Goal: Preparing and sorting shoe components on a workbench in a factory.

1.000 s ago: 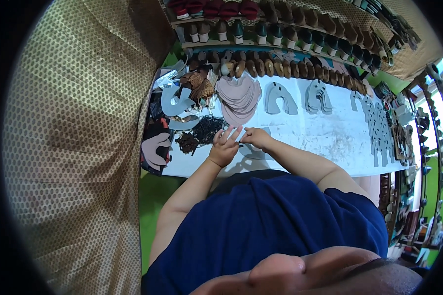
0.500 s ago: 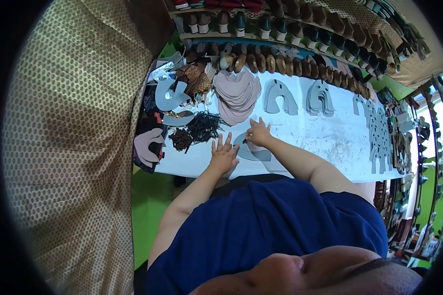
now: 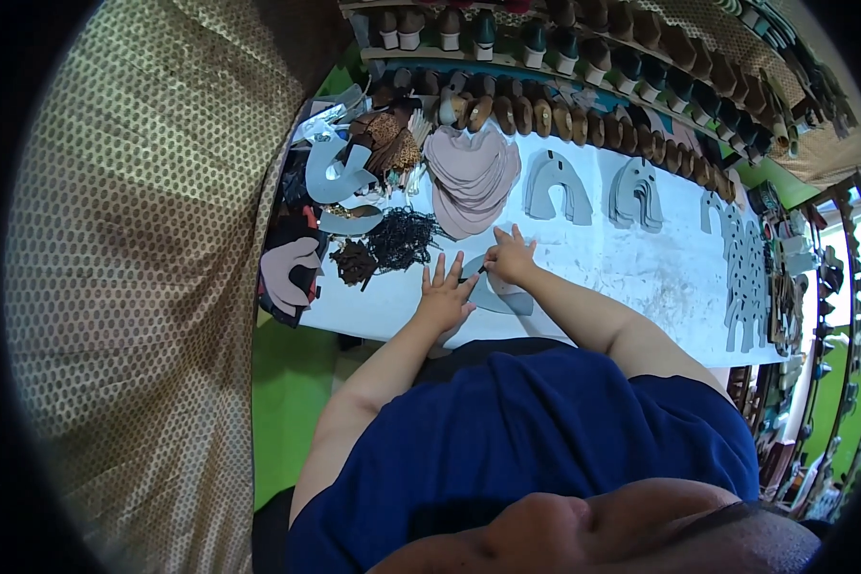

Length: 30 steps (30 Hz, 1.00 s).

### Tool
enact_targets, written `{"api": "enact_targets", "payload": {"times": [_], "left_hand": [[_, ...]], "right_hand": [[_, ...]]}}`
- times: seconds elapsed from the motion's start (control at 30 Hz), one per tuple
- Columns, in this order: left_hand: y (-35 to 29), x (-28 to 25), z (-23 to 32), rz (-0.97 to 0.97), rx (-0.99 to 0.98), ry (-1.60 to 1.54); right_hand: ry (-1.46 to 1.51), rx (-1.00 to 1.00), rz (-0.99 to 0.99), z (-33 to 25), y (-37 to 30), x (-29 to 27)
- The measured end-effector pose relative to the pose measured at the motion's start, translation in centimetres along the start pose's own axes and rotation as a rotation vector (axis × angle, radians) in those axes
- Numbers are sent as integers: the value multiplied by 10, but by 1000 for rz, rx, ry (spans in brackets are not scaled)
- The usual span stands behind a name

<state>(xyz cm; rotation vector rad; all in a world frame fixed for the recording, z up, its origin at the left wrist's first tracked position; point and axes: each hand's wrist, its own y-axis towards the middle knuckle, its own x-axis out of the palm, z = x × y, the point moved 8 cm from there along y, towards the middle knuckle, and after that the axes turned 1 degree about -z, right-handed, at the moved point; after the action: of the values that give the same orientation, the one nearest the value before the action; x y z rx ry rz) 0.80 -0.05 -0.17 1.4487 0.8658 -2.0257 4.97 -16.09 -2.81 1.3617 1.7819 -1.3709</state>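
My left hand (image 3: 443,298) lies on the white table with its fingers spread, its thumb side at the edge of a grey curved cut piece (image 3: 505,302). At the far side of that piece, my right hand (image 3: 512,260) has thumb and forefinger pinched on a small dark strip (image 3: 481,270). The strip's tip is close to the left forefinger. Part of the grey piece is hidden under the hands. Just beyond the left hand sits a tangled heap of black thin strips (image 3: 399,239), with a smaller dark brown bundle (image 3: 355,264) beside it.
Pink cut pieces (image 3: 474,182) are stacked beyond my hands. Grey arched pieces (image 3: 557,191) lie in stacks to the right, more (image 3: 744,277) at the right end. Shoe lasts (image 3: 545,120) line the back edge; shoes (image 3: 536,46) stand on shelves. A patterned curtain (image 3: 153,287) hangs at left.
The whole view has shifted slightly, so the table's things appear a little further right. Both hands keep nearly the same pose over the grey piece, the right one still pinching.
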Motion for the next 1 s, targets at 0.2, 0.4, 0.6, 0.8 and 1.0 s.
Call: {"api": "enact_targets", "payload": {"times": [0.2,0.4,0.6,0.8,1.0], "left_hand": [[6,-5,3,-24,-32,7],[12,-12,3,-12,-37,14],[1,7,-13,-24,-7,-31],[-9,8,-15,34,-38,-20],[-9,4,-16,58,-34,-57]], "right_hand": [[-44,-252,258,-9,-20,-6],[-210,-526,392,-13,-47,4],[-68,-350,416,-9,-33,-9],[-122,-308,292,-20,-23,-12],[-115,-316,249,-24,-18,-12]]}}
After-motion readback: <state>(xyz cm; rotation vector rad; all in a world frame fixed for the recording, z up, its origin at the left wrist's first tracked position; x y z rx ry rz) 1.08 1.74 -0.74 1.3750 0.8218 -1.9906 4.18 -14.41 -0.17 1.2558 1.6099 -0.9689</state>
